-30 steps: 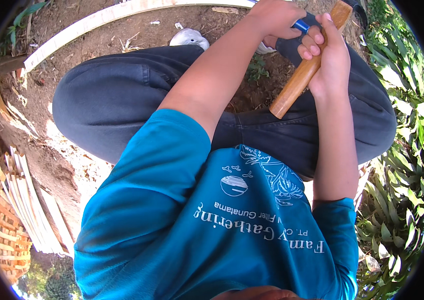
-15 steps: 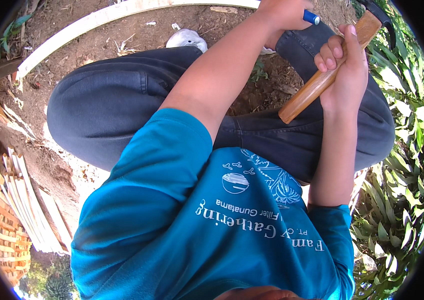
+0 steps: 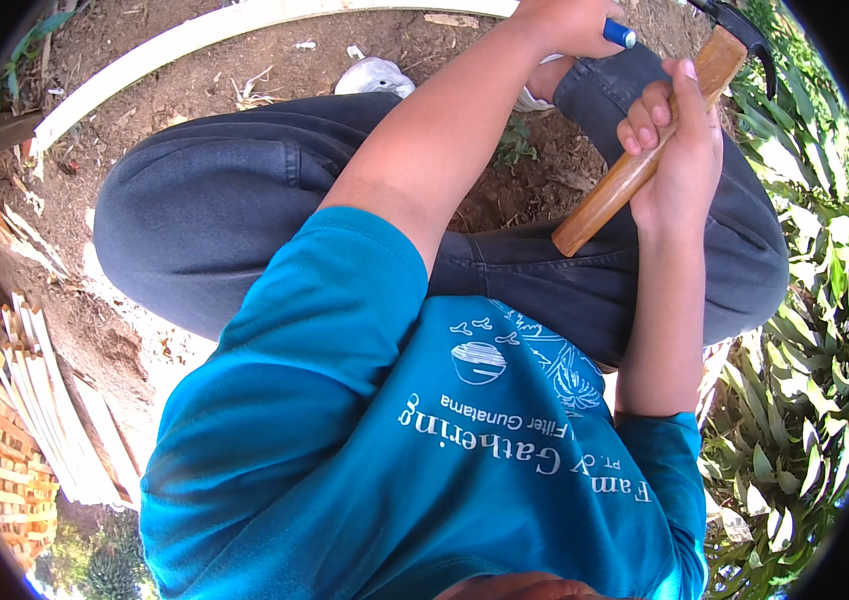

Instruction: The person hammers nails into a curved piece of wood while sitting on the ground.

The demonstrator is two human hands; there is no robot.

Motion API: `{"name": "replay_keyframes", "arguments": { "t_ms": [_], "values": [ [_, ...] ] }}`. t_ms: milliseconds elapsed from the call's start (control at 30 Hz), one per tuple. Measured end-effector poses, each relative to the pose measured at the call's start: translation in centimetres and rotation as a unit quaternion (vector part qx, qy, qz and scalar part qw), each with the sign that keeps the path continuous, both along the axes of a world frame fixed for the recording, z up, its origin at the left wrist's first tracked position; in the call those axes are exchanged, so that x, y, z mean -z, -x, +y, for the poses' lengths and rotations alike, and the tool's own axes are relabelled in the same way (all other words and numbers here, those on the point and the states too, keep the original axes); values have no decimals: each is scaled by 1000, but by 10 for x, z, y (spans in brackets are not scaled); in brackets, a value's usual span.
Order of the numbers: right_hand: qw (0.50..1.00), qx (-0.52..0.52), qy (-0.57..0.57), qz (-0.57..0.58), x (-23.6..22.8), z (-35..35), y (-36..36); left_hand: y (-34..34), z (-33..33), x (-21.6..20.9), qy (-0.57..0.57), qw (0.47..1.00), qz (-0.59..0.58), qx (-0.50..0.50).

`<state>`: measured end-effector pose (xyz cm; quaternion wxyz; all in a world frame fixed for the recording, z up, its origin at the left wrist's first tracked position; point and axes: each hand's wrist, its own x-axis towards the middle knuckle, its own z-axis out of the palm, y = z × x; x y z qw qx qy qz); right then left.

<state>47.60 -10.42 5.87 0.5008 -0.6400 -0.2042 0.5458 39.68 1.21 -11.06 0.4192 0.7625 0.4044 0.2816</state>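
My right hand (image 3: 680, 150) is wrapped round the wooden handle (image 3: 617, 192) of a claw hammer. The black hammer head (image 3: 757, 45) points away to the upper right, and the handle's butt end hangs above my right thigh. At the top edge, my left hand (image 3: 567, 25) is closed round a blue-handled tool (image 3: 620, 33); only the handle's end sticks out of the fist. The rest of that tool is hidden or beyond the picture's edge, so its kind does not show. The hammer and the blue handle are apart.
I sit with bent legs in dark trousers (image 3: 215, 200) on bare soil. A long pale strip (image 3: 195, 45) lies in front. White shoes (image 3: 373, 76) show beyond my legs. Left are split bamboo strips (image 3: 55, 400) and a woven basket (image 3: 10, 470); leafy plants (image 3: 785, 430) line the right.
My right hand and the hammer have shifted slightly left and toward me, bringing more of the hammer head into view. My left hand with the blue handle has barely moved.
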Motion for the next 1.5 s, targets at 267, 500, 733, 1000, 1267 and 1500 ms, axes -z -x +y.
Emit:
{"name": "replay_keyframes", "arguments": {
  "t_ms": [267, 500, 733, 1000, 1267, 1500],
  "values": [
    [1000, 3, 9, -10, 0, -3, 2, 2, -2, 0, 6, 1000, 15, 24],
    [994, 69, -5, -89, 23, -30, 11, 1, -1, 8, -22, 999, -8, 32],
    [995, 29, 31, -91, 46, -32, 13, 8, 2, 1, 28, 999, -8, 29],
    [995, 6, 23, -93, 56, -38, 25, 6, -8, 9, 13, 999, 9, 41],
    [995, -11, 60, -75, 56, -48, 28, 3, -4, 1, -3, 998, 14, 61],
    [995, 2, 69, -66, 60, -49, 24, 11, -8, 0, -14, 998, -3, 69]
  ]
}}
